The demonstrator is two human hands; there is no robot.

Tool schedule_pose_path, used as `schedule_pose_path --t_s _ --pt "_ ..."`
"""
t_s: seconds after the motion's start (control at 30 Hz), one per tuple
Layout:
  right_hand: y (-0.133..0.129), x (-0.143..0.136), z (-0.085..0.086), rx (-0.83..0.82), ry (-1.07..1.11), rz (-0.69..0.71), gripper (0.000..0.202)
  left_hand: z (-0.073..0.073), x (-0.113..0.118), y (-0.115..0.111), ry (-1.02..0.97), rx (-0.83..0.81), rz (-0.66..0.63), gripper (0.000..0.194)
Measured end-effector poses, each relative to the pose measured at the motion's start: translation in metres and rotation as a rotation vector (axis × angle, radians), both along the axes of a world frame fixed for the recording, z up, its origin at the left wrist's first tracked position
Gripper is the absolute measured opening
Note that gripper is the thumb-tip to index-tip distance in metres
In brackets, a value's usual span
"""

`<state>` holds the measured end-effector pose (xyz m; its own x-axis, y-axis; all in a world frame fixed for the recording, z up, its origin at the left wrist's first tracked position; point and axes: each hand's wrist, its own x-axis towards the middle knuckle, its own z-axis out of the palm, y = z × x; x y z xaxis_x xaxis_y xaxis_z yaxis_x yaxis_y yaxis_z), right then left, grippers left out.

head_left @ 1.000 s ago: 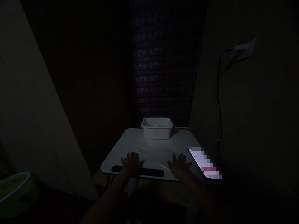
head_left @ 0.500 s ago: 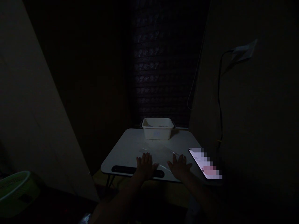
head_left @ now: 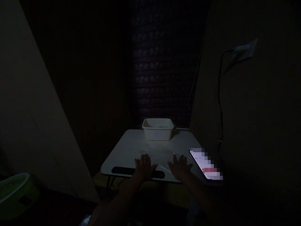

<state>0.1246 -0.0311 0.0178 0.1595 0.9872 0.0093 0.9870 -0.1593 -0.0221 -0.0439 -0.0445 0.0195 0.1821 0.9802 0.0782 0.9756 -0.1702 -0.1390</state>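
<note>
A thin clear plastic sheet or bag lies on the small white folding table; its outline shows only as faint shiny lines. My left hand rests palm down over the table's front part with fingers spread, near the dark slot. To the right, my right hand lies flat on the plastic, fingers apart. Neither hand grips anything. Behind them, a white plastic basin with side handles stands at the table's far edge; its contents are too dark to make out.
A lit phone lies on the table's right side. The dark slot runs along the front edge. A green basket stands low at the left. A cable hangs from a wall socket on the right. The room is very dim.
My left hand has shifted slightly left on the table. My right hand stays almost where it was. The whole view has moved a little; the basin and phone have not moved on the table.
</note>
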Motion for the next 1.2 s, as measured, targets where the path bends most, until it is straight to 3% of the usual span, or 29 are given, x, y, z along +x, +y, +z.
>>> schedule_pose_path --t_s 0.37,0.8,0.97,1.2 --pt "0.006 0.004 -0.008 0.005 0.003 0.001 0.060 -0.007 -0.032 -0.001 0.055 0.048 -0.012 0.048" --pt "0.006 0.004 -0.003 -0.043 0.023 -0.003 0.062 0.011 -0.049 0.002 0.077 -0.038 0.156 0.045" --pt "0.005 0.003 -0.003 -0.040 0.031 -0.007 0.061 0.006 -0.043 0.005 0.095 0.039 0.155 0.047" --pt "0.005 0.001 -0.003 -0.036 0.035 -0.007 0.061 0.000 -0.011 0.006 0.019 0.006 -0.023 0.049"
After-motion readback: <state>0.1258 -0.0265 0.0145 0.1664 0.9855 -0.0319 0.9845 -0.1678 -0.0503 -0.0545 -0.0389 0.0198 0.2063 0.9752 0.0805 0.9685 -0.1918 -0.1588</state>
